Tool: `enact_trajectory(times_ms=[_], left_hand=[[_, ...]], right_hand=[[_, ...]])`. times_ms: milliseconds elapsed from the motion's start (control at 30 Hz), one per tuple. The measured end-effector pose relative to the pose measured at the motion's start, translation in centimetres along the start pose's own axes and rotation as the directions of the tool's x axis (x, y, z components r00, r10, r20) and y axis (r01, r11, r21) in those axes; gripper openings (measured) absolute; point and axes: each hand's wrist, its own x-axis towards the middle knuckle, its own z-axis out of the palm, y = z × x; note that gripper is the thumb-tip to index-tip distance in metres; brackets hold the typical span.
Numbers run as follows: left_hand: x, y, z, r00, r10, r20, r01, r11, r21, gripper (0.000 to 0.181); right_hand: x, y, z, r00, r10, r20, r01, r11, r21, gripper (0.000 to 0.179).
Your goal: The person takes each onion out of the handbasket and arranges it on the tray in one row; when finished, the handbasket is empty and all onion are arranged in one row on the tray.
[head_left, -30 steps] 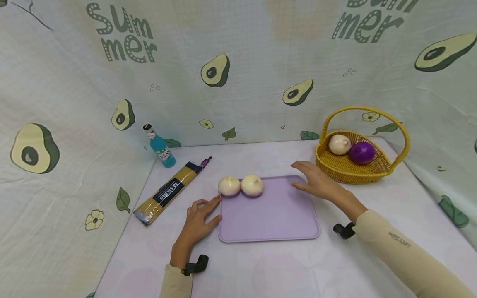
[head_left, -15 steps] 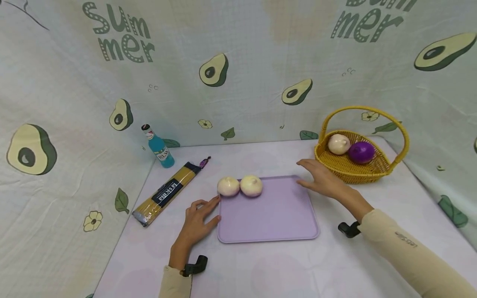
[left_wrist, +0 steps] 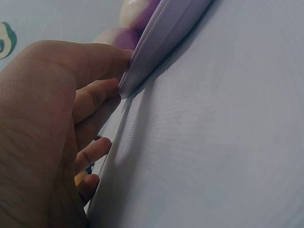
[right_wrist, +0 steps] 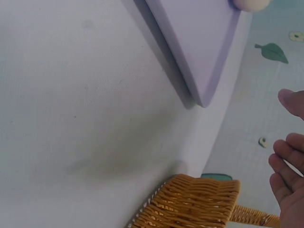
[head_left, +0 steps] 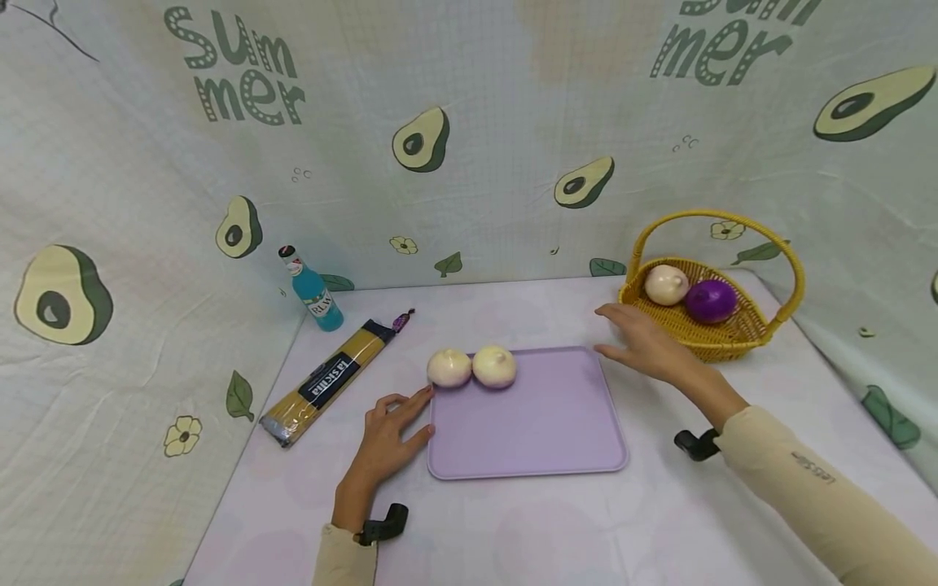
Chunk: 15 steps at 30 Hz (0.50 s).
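A lilac tray [head_left: 528, 431] lies on the table, with two whitish onions [head_left: 472, 367] side by side at its far left corner. My left hand [head_left: 388, 439] touches the tray's left edge with thumb and fingertips, fingers fairly straight; the left wrist view shows the thumb against the rim [left_wrist: 164, 45]. Beyond the tray's far right corner, my right hand [head_left: 648, 346] hovers with fingers extended and nothing held. Just past it stands a yellow wicker basket [head_left: 670, 325] holding a white onion [head_left: 666, 285] and a purple onion [head_left: 711, 301].
On the left, a pack of spaghetti [head_left: 330, 381] lies slantwise with a small purple-wrapped item [head_left: 403, 319] by its far end. Behind it a blue bottle [head_left: 317, 293] stands near the back cloth [head_left: 498, 212]. The basket's tall handle [head_left: 721, 215] arches over its opening.
My right hand has moved rightward and slightly away from me, off the tray's far right corner toward the basket. The left hand, tray and onions have stayed put.
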Motion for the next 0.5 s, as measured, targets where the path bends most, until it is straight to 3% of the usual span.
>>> enact_trajectory(times_ms=[200, 500], left_hand=[[0.0, -0.1, 0.2, 1.000, 0.010, -0.019, -0.010, 1.000, 0.004, 0.061], [0.1, -0.2, 0.1, 1.000, -0.026, 0.016, 0.026, 1.000, 0.001, 0.061]], right_hand=[[-0.4, 0.7, -0.6, 1.000, 0.003, -0.008, -0.003, 1.000, -0.002, 0.059], [-0.8, 2.0, -1.1, 0.999, -0.017, -0.048, 0.017, 1.000, -0.004, 0.057]])
